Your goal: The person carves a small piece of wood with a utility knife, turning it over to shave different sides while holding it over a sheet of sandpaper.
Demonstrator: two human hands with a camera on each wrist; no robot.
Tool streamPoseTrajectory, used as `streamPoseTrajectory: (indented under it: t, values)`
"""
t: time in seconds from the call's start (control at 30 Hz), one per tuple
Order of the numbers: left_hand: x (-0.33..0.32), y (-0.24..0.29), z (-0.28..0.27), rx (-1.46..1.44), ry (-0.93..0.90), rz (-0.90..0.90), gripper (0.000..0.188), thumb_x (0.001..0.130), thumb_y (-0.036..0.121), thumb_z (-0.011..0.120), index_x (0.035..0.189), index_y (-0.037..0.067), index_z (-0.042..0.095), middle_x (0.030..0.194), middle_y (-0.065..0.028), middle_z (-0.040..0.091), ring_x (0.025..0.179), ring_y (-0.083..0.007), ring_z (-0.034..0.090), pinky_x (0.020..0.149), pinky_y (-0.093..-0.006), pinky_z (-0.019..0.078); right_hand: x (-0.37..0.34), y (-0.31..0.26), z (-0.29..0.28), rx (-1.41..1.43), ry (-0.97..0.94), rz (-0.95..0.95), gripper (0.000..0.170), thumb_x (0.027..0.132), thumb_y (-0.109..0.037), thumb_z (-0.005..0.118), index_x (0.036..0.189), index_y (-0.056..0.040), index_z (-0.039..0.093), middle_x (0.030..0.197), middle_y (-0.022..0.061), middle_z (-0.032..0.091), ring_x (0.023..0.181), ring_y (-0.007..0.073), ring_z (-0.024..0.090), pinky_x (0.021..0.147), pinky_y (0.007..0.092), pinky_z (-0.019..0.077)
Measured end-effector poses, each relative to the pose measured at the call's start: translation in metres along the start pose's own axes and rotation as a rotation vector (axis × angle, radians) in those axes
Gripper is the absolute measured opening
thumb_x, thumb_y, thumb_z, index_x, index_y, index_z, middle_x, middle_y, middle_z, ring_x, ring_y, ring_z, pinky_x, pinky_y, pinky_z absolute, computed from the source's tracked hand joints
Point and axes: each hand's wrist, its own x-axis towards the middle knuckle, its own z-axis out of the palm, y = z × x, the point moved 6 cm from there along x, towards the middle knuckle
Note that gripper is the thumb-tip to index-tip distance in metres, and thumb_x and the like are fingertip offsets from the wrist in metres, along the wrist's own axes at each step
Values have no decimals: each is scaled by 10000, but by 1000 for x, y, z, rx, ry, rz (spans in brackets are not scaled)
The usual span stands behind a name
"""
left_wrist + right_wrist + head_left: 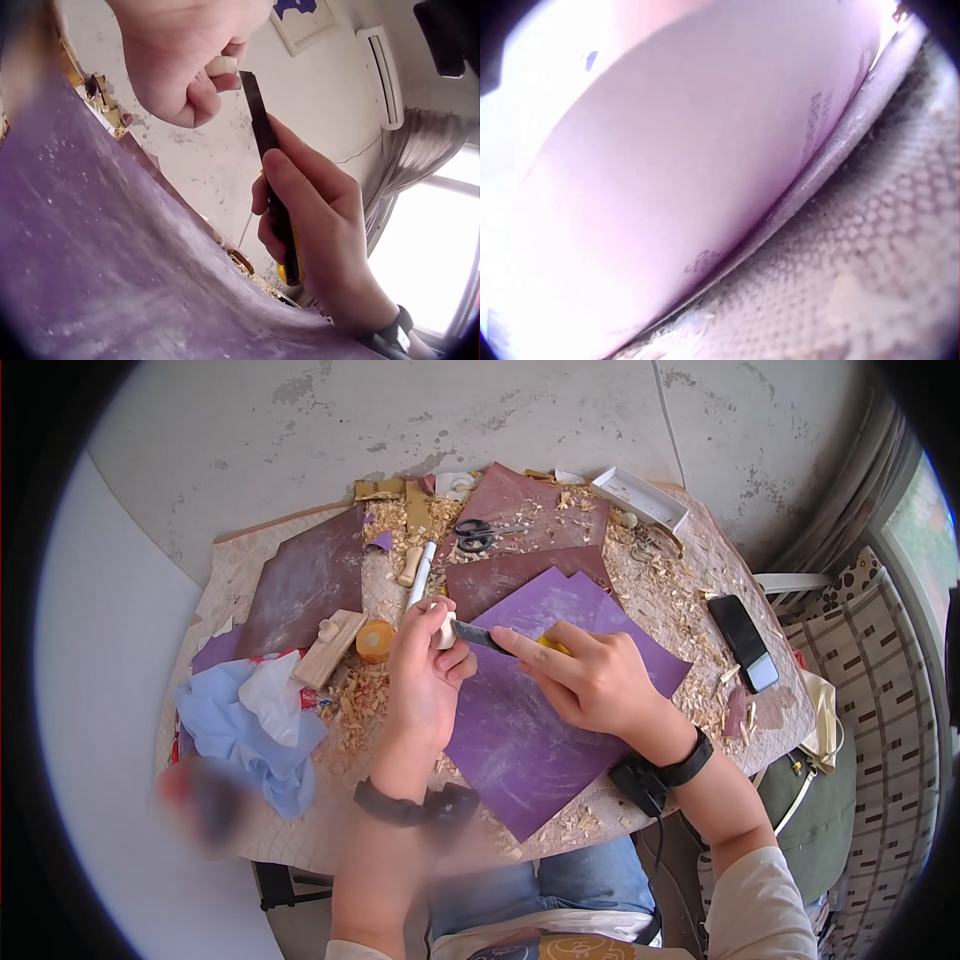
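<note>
My left hand pinches a small pale piece of wood between thumb and fingers, above the purple sandpaper sheet. A black-and-yellow utility knife is gripped in my right hand, its blade extended toward the left. In the left wrist view the blade tip is right at the end of the wood piece, and the right thumb lies along the knife. The right wrist view shows neither knife nor wood, only the pale printed underside of a sheet over the patterned tablecloth.
Wood shavings litter the table. Left lie a wooden block, a round amber-coloured thing and a blue cloth. Scissors, a white pen-like stick and a white tray lie farther back; a phone is at right.
</note>
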Motion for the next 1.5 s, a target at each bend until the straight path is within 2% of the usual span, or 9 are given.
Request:
streamPoseTrajectory:
  t: [0.47,0.67,0.87,0.93,1.03,1.17,1.27,1.33,1.5]
  values:
    - [-10,17,15,327,17,192,163,965,259,558,1068,136,531,919,46,397,699,-60,437,639,-227,364,-1,5,1,237,-31,88,493,841,-60,676,1317,-184,663,698,58,555,513,229,542,455,337,433]
    - [-6,12,10,326,5,133,211,970,270,576,1126,132,541,902,52,411,693,-60,458,641,-228,383,1,-1,-5,-60,21,26,536,793,-66,682,1300,-235,680,713,14,549,510,173,539,449,306,437]
    - [-2,5,1,126,63,46,271,962,299,604,1145,104,558,803,53,419,648,-64,415,593,-243,342,1,-4,-5,-219,81,-48,572,745,-84,685,1290,-258,686,732,-21,544,520,137,539,448,277,446]
    - [-3,2,3,-9,-65,-14,235,963,297,591,1091,103,554,741,42,396,618,-69,362,567,-250,298,2,-4,-7,-245,103,-38,567,753,-58,692,1289,-241,686,746,-3,556,536,148,557,450,286,450]
    - [-3,3,8,-96,-109,-52,219,960,297,582,1053,103,548,698,40,372,602,-73,320,559,-248,273,1,2,-11,-147,165,46,571,752,-25,705,1292,-209,681,762,21,571,549,161,569,459,300,459]
    - [-4,5,9,-136,-165,-76,222,956,296,580,1059,103,547,700,40,366,599,-74,313,565,-250,274,1,3,-11,-70,172,118,568,758,-5,715,1300,-174,674,773,41,586,545,174,568,467,309,464]
    - [-5,6,11,-158,-194,-71,225,947,290,588,1071,104,562,723,37,431,601,-71,339,573,-244,289,1,0,-9,17,109,28,554,766,-20,717,1300,-162,672,770,38,591,539,172,564,464,299,459]
    - [-6,5,10,-165,-60,-77,179,937,243,590,1042,99,576,742,34,484,567,-62,342,559,-238,294,2,-6,-10,18,70,-71,546,770,-25,717,1297,-165,675,767,37,596,540,169,566,460,295,454]
    - [-5,4,6,-110,-92,-53,232,936,284,605,1086,109,591,806,31,545,611,-64,386,588,-235,320,1,-5,-9,10,82,-59,552,764,-22,714,1294,-172,677,764,34,594,535,167,564,456,294,448]
